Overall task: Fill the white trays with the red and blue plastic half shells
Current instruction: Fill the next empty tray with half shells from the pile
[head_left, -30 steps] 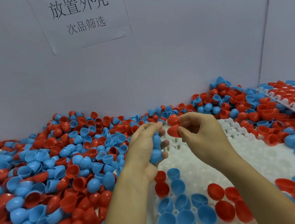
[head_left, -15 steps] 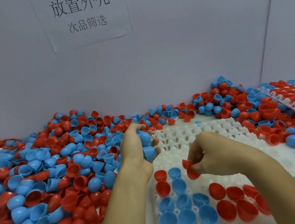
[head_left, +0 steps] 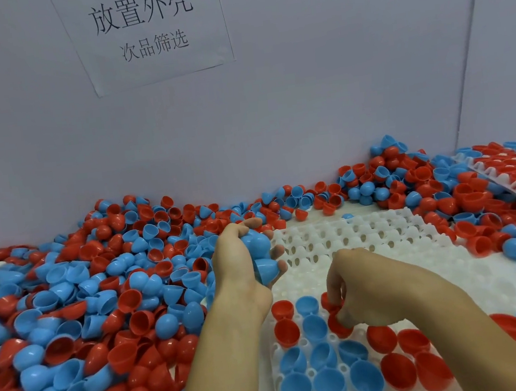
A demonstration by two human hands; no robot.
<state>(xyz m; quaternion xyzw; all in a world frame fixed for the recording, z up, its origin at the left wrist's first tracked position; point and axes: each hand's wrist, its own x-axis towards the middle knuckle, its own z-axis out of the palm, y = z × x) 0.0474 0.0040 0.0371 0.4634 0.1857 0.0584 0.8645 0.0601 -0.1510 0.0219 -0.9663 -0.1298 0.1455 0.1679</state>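
— Shells first: where are the red and blue half shells (head_left: pixel 107 296) right now?

— Most lie in a loose heap on the worktop (head_left: pixel 504 283), banked along the grey back wall (head_left: pixel 303 100) and spread out to my left. More are piled at the far right, around a second tray (head_left: pixel 505 173) that is already packed with them.

— And the white tray (head_left: pixel 368 240) you're filling?

— It sits in front of me. Its near rows hold blue shells on the left and red ones on the right, open side up. The far rows show bare cups.

— What is your left hand (head_left: pixel 241 261) doing?

— It is raised over the tray's left edge, fingers curled round a clutch of blue shells (head_left: pixel 262 259), two that I can make out.

— Your right hand (head_left: pixel 377 291)?

— It is low on the tray, just past the filled rows. Thumb and fingertips pinch a red shell (head_left: pixel 338 322) right at a cup beside the blue ones. I cannot tell whether it is seated yet.

— Anything else in sight?

— A paper sign (head_left: pixel 148 31) with printed characters is stuck on the wall above the heap.
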